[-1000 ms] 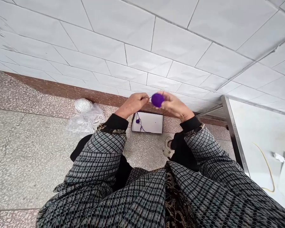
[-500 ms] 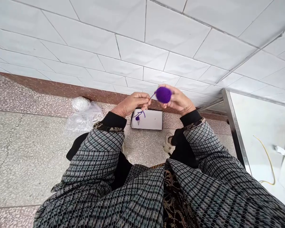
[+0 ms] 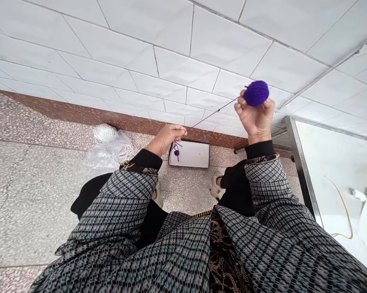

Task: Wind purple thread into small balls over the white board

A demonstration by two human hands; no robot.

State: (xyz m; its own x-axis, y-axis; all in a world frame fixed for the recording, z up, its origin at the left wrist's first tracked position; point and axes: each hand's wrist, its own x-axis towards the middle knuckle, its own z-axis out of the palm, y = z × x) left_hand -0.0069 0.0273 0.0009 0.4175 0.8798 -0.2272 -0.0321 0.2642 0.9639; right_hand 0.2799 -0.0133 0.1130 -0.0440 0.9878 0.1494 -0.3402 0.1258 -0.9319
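Observation:
My right hand (image 3: 256, 114) is raised at the right, its fingers closed round a ball of purple yarn (image 3: 256, 93). From the ball a taut yarn strand (image 3: 212, 114) slants down to my left hand (image 3: 168, 137), and a small knot or lump shows partway along it. The left fingers pinch the strand. Below that hand, a little purple tangle of yarn (image 3: 176, 153) lies at the left end of a shallow white box (image 3: 194, 154) with dark edges, on the floor between my feet.
Left of the box, a white yarn ball (image 3: 104, 132) and a clear plastic bag (image 3: 108, 154) lie on the speckled floor. A white-tiled wall (image 3: 171, 61) rises in front. At the right stands a metal-edged white table (image 3: 326, 162) with a yellow cord (image 3: 345, 203) on it.
My right hand has moved up and to the right with the purple yarn ball, away from the left hand. The strand between them is much longer. My left hand has shifted slightly left and down.

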